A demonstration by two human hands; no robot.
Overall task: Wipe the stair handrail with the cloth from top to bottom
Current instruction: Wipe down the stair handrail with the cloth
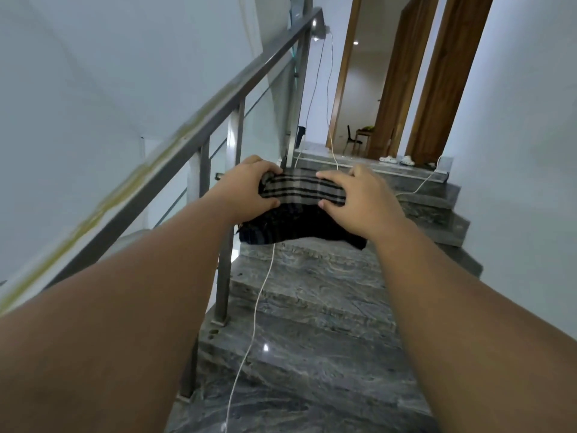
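A dark cloth (pixel 299 210) with a grey, black-striped band hangs in the air over the stairs, held between both hands. My left hand (pixel 249 185) grips its left end with fingers curled over the top. My right hand (pixel 356 195) grips its right end the same way. The metal handrail (pixel 199 123) runs diagonally on the left, from the bottom left corner up to a post near the top centre. A yellowish smear lies along its top face. Both hands and the cloth are to the right of the rail, apart from it.
Grey marble steps (pixel 312 307) run ahead toward a landing (pixel 374 173) with wooden doors (pixel 437 89). A white cable (pixel 256 307) trails along the steps beside the baluster posts (pixel 224 276). White walls close in on both sides. Shoes (pixel 396 160) lie on the landing.
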